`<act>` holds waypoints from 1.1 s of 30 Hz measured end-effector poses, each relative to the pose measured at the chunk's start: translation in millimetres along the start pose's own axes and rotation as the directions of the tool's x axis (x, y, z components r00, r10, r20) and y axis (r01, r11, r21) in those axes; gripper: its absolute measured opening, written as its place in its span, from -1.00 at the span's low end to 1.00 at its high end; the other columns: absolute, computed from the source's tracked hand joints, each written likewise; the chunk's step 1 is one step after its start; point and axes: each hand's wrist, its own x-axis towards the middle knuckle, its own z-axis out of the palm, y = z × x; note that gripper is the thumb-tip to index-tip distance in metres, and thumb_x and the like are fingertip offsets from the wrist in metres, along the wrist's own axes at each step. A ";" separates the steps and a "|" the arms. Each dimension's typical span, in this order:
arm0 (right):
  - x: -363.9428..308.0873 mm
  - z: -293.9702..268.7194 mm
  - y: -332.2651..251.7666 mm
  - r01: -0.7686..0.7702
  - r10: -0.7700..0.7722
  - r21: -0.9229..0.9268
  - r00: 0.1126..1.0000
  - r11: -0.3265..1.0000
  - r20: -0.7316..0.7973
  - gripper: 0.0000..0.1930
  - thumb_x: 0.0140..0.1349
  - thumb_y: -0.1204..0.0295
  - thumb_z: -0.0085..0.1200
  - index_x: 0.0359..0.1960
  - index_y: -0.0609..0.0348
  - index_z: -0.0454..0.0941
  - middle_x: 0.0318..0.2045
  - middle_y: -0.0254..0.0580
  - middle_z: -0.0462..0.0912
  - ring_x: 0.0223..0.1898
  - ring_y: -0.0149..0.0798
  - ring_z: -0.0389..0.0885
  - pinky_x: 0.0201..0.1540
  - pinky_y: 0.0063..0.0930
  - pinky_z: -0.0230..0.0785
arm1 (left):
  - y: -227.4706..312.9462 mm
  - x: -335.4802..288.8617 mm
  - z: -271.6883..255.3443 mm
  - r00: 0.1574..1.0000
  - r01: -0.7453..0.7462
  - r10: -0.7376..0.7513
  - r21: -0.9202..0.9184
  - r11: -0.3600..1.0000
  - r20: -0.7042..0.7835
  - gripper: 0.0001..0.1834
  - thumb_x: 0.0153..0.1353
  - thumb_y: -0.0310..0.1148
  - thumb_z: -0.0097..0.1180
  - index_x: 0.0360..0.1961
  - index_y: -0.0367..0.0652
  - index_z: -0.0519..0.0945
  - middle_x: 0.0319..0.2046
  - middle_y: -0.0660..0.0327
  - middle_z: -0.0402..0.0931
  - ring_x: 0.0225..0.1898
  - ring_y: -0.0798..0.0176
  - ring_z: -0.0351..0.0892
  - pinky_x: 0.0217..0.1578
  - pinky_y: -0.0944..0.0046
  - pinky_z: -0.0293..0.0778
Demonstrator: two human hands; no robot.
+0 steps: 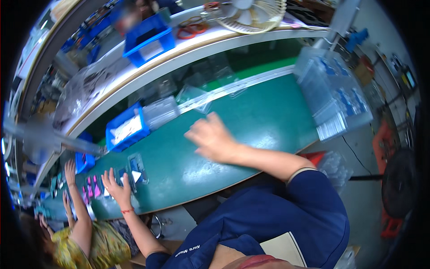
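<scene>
Above the green worktop (273, 107), my right hand (212, 138) reaches in from the right with its fingers apart, and I see nothing in it. Beyond its fingertips a thin clear plastic tray (197, 99) leans at the worktop's back edge. My left hand (117, 189) is spread over the left part of the worktop, its fingers stretched out and holding nothing visible. Just right of it lies a clear blister tray (138, 169) with a blue piece and a white piece. Small trays or cards partly hidden by my left hand are too blurred to make out.
A blue bin (127, 130) of white pieces and stacked clear trays (161, 112) stand along the back. More nested clear trays (331, 94) rise at the right end. Pink pieces (92, 187) lie at left, near a co-worker's hand (70, 172). A shelf overhead carries a fan (253, 15).
</scene>
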 end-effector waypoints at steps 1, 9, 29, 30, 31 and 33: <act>-14.6 -32.5 20.3 -0.099 0.085 -0.105 0.988 0.990 -0.129 -0.54 -0.22 0.31 0.32 -0.20 0.11 0.54 -0.26 -0.16 0.56 -0.14 -0.09 0.46 0.00 -0.01 0.18 | 24.9 2.0 -0.7 0.996 -0.075 0.078 -0.080 0.994 0.032 -0.43 0.03 -0.25 0.27 0.08 -0.22 0.45 0.15 -0.15 0.29 0.24 -0.27 0.15 0.21 -0.12 0.10; -135.2 -267.0 117.1 -0.673 0.475 -0.717 0.699 0.184 -0.535 -0.57 -0.12 0.34 0.34 -0.19 0.26 0.56 -0.04 0.12 0.52 -0.02 0.11 0.49 -0.01 -0.08 0.33 | 229.0 15.6 36.9 0.667 -0.567 0.742 -0.596 0.569 0.074 -0.65 -0.03 -0.36 0.30 -0.16 -0.17 0.60 0.11 -0.09 0.35 0.24 -0.20 0.22 0.22 -0.14 0.16; -264.9 -333.1 74.5 -0.938 0.590 -0.240 0.049 -0.250 -0.806 -0.67 0.04 0.23 0.21 -0.27 0.25 0.62 -0.27 0.15 0.64 -0.18 0.11 0.62 -0.10 -0.17 0.44 | 259.8 13.5 64.0 0.731 -0.410 0.666 -0.688 0.599 0.145 -0.70 0.06 -0.46 0.21 -0.13 -0.24 0.58 0.06 -0.07 0.39 0.20 -0.17 0.29 0.17 -0.02 0.26; -281.4 -311.5 66.5 -0.882 0.584 -0.265 -0.014 -0.389 -0.812 -0.67 0.07 0.25 0.20 -0.30 0.30 0.59 -0.29 0.17 0.63 -0.19 0.14 0.61 -0.11 -0.11 0.44 | 260.5 13.6 63.2 0.727 -0.395 0.663 -0.684 0.614 0.175 -0.69 0.09 -0.46 0.18 -0.10 -0.23 0.57 0.10 -0.04 0.39 0.23 -0.12 0.27 0.20 0.01 0.22; -317.2 -282.4 70.8 -0.867 0.532 -0.176 -0.115 -0.466 -0.839 -0.66 0.08 0.25 0.20 -0.27 0.32 0.54 -0.25 0.17 0.59 -0.14 0.16 0.58 -0.09 -0.07 0.44 | 261.1 13.1 62.5 0.724 -0.393 0.664 -0.680 0.619 0.186 -0.69 0.09 -0.46 0.18 -0.10 -0.24 0.57 0.10 -0.04 0.38 0.23 -0.12 0.27 0.20 0.01 0.22; -363.7 -222.8 66.7 -0.785 0.522 -0.075 -0.335 -0.615 -0.784 -0.65 0.09 0.28 0.20 -0.18 0.29 0.50 -0.14 0.15 0.54 -0.04 0.13 0.52 -0.03 -0.06 0.43 | 262.4 13.1 63.3 0.718 -0.384 0.665 -0.682 0.622 0.203 -0.70 0.11 -0.46 0.16 -0.09 -0.24 0.57 0.12 -0.04 0.38 0.23 -0.12 0.27 0.21 0.02 0.22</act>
